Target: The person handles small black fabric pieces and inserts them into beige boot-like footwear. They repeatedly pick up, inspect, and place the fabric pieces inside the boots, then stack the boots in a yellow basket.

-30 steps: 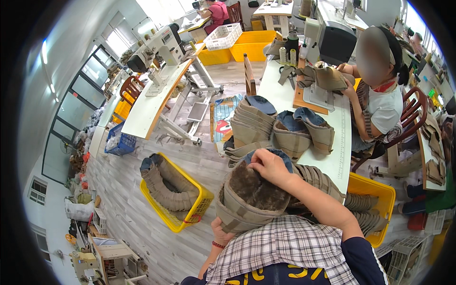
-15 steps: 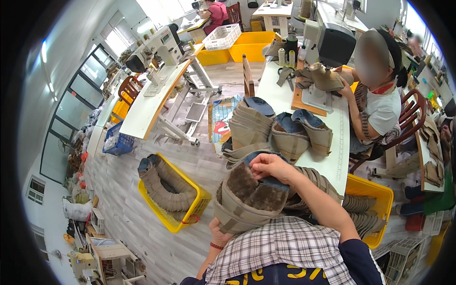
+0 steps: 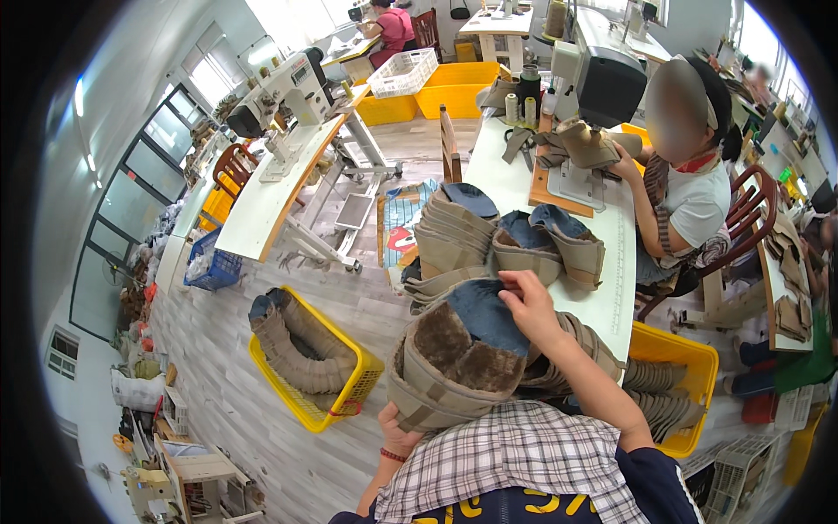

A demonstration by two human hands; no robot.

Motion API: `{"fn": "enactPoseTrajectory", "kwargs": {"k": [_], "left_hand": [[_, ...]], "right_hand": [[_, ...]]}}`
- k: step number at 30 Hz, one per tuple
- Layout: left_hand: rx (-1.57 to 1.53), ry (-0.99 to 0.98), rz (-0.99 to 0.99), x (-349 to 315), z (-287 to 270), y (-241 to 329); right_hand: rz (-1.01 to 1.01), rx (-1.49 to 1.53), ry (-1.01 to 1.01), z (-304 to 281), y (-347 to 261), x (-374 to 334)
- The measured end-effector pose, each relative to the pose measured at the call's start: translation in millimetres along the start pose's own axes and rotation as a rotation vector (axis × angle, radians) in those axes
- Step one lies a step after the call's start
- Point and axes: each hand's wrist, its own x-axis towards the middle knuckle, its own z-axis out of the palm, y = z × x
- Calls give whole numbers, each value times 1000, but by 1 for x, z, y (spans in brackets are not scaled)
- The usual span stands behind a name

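Observation:
A nested stack of grey-brown boot uppers (image 3: 428,380), with brown fur and blue lining inside, leans against my front, its opening facing up. My left hand (image 3: 400,428) grips its lower left side, fingers partly hidden under it. At the upper right rim, my right hand (image 3: 531,307) has its thumb and fingers bent round the edge of the blue lining (image 3: 484,314). Just beyond, more boot uppers (image 3: 452,236) stand stacked on the white table (image 3: 615,288), beside smaller uppers (image 3: 572,249).
A yellow basket (image 3: 373,375) of nested uppers sits on the floor at left; another yellow crate (image 3: 698,367) is at right. Across the table a co-worker (image 3: 698,201) holds an upper at a sewing machine (image 3: 611,83). Another sewing table (image 3: 271,214) stands far left.
My right hand has moved right and slightly up from inside the opening to its rim. More blue lining now shows. My left hand keeps its hold.

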Motion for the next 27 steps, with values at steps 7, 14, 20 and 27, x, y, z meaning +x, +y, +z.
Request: {"fn": "enactPoseTrajectory", "kwargs": {"k": [7,14,20,27], "left_hand": [[28,115,5,-5,21,0],[833,22,157,-17,-6,4],[615,-61,132,-19,10,-1],[294,-17,61,-18,51,-6]], "right_hand": [[9,-143,-546,15,-102,-53],[-85,-269,-757,39,-96,-70],[-183,-299,-609,26,-99,-81],[-221,-303,-387,-29,-117,-82]]}}
